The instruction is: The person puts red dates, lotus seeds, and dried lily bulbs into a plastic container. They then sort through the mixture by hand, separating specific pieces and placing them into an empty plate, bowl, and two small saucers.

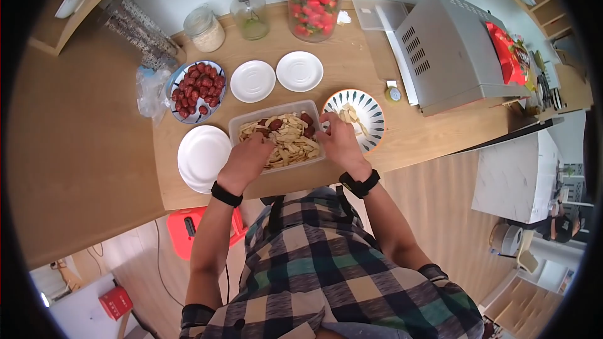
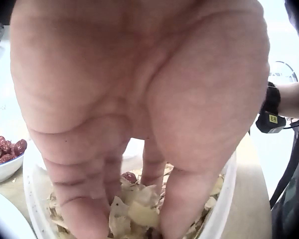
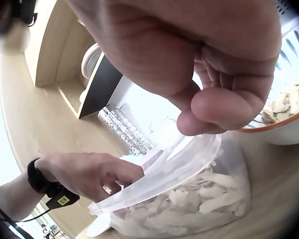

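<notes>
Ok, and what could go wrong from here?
The left hand's fingers are down among the pale slices, so some might get flicked over the tub's rim. The tub sits near the counter's front edge; a hard push could tip it off. The right hand is close to the striped bowl and might knock it.

Translucent tub (image 1: 270,112), pale slices (image 1: 292,144) inside
</notes>
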Motion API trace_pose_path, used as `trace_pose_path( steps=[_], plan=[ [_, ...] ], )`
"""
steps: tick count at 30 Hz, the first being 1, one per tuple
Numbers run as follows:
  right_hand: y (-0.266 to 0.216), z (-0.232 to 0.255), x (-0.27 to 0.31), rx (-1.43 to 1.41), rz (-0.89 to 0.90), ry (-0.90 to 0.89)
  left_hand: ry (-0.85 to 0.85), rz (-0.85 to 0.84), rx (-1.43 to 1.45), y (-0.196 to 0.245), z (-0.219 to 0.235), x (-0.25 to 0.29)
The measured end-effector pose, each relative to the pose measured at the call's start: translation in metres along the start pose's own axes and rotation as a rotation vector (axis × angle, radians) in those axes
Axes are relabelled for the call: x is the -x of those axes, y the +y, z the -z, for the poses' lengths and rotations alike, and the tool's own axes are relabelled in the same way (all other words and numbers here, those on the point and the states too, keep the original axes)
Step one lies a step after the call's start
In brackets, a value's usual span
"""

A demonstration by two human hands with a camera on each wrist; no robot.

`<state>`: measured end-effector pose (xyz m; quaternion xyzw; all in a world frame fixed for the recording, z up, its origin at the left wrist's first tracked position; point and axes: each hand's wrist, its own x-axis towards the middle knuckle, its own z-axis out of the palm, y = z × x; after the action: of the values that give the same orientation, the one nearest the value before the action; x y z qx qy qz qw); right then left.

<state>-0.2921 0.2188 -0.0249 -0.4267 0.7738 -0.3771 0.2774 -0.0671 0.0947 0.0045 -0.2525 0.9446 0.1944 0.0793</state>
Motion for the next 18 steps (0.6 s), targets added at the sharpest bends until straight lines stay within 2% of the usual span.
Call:
trace_pose_path(
  steps=[4, 7, 9, 10, 12, 13, 14, 15, 16, 17, 18],
  plan=[
    [0.007, -0.004, 0.000, -0.037, 0.013, 0.031, -0.028, -0.016, -0.005, -0.004, 0.000, 0.000],
    [0.007, -0.005, 0.001, -0.053, 0.014, 0.057, 0.040, -0.032, 0.135, -0.014, -0.003, 0.000],
    [0.005, -0.005, 0.002, -0.067, -0.001, 0.063, 0.147, -0.001, 0.416, -0.018, 0.001, 0.001],
    [0.004, -0.005, 0.003, -0.076, -0.012, 0.065, 0.143, -0.003, 0.412, -0.020, 0.002, 0.002],
    [0.000, -0.002, 0.004, -0.075, -0.023, 0.049, 0.282, -0.009, 0.430, -0.023, 0.004, 0.002],
    [0.000, -0.001, 0.004, -0.069, -0.033, 0.031, 0.279, -0.013, 0.427, -0.022, 0.006, 0.003],
    [0.006, -0.002, 0.006, -0.072, -0.035, 0.036, 0.274, 0.085, 0.534, -0.019, 0.008, 0.005],
    [0.014, -0.006, 0.010, -0.014, 0.049, 0.098, 0.269, 0.183, 0.639, -0.018, 0.010, 0.006],
    [0.012, -0.006, 0.014, 0.044, 0.133, 0.160, 0.266, 0.179, 0.633, -0.020, 0.008, 0.007],
    [0.010, -0.005, 0.019, 0.039, 0.131, 0.166, 0.314, 0.140, 0.622, -0.024, 0.006, 0.009],
    [0.008, -0.001, 0.024, 0.028, -0.035, -0.009, 0.362, 0.099, 0.610, -0.027, 0.004, 0.010]
  ],
)
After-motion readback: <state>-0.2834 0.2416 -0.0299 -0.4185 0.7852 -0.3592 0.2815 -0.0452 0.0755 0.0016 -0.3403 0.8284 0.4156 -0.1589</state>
